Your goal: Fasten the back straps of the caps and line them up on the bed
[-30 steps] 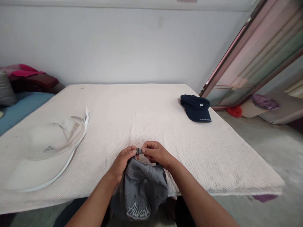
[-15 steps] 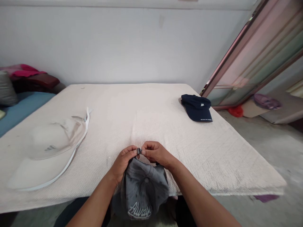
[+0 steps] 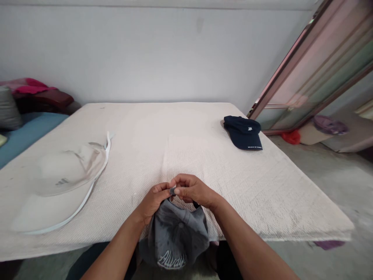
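Observation:
A dark grey cap [image 3: 182, 235] with white lettering hangs at the table's front edge, its back strap facing up. My left hand [image 3: 154, 200] pinches the left side of the strap near a small buckle [image 3: 172, 191]. Closed around the same spot from the right, my right hand [image 3: 194, 189] has its thumb and forefinger on the buckle. The fingertips of both hands almost meet there. Some of the strap is hidden behind the fingers.
On the left of the white-covered table [image 3: 140, 136] lies a cream cap [image 3: 62, 175] with a white edge. A navy cap [image 3: 243, 132] sits at the back right. Behind the table stands a pale wall [image 3: 145, 54]; a glass door [image 3: 314, 66] is at the right.
My right thumb and forefinger have moved slightly left and now cover more of the buckle. The buckle has dropped a little, and my left fingers have shifted slightly down.

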`<control>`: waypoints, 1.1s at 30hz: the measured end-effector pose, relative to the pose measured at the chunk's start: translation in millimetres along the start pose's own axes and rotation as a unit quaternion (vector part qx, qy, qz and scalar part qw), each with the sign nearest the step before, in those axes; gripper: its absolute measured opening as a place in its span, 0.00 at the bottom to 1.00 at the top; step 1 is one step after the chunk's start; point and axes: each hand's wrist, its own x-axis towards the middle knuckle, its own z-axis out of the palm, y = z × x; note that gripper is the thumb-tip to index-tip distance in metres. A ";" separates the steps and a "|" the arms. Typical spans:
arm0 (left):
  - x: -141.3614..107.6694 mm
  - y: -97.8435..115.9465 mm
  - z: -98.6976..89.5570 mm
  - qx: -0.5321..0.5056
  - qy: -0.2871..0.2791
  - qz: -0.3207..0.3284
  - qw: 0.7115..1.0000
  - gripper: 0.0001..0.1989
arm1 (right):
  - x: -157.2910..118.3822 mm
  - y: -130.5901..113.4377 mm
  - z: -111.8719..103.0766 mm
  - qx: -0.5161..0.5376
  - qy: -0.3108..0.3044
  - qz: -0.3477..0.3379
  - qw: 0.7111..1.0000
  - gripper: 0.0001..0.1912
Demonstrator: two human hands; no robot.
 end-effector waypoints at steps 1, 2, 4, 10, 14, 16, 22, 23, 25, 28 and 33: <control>-0.2 -0.3 -0.2 0.004 0.003 0.001 1.000 0.07 | -0.1 0.2 0.1 -0.010 0.002 -0.001 1.000 0.13; -0.6 -0.6 -0.5 0.007 0.006 0.004 1.000 0.07 | -0.3 0.1 0.3 -0.022 0.006 -0.004 1.000 0.11; -1.4 -1.0 -1.7 0.003 0.004 0.006 1.000 0.07 | -1.2 -0.9 0.5 -0.048 0.011 -0.017 0.999 0.09; -2.2 -0.4 -3.4 -0.040 -0.020 -0.001 0.999 0.06 | -3.4 -3.3 -1.1 -0.065 -0.018 -0.064 0.996 0.06; -2.3 1.0 0.0 -0.048 -0.008 -0.010 0.999 0.04 | -2.0 0.8 -2.9 -0.100 0.017 -0.072 0.992 0.04; -1.9 1.1 2.3 -0.049 0.003 -0.018 0.999 0.05 | -1.3 2.7 -2.3 -0.101 0.043 -0.090 0.990 0.04; 0.0 -4.5 6.4 -0.038 0.012 -0.049 0.998 0.04 | -5.9 -1.6 4.3 0.028 0.087 -0.147 0.985 0.06; -0.2 -5.3 6.3 -0.045 0.008 -0.054 0.997 0.04 | -7.3 -3.0 4.9 0.039 0.102 -0.153 0.982 0.05; -0.7 -5.6 5.4 -0.063 0.000 -0.060 0.996 0.04 | -9.7 -5.6 5.3 0.056 0.116 -0.149 0.980 0.05; -1.5 -3.6 4.1 -0.087 -0.012 -0.062 0.994 0.04 | -12.3 -9.0 4.2 0.095 0.120 -0.139 0.978 0.05; -0.9 -2.1 4.4 -0.110 -0.034 -0.081 0.990 0.02 | -14.1 -14.2 0.1 0.160 0.148 -0.172 0.961 0.05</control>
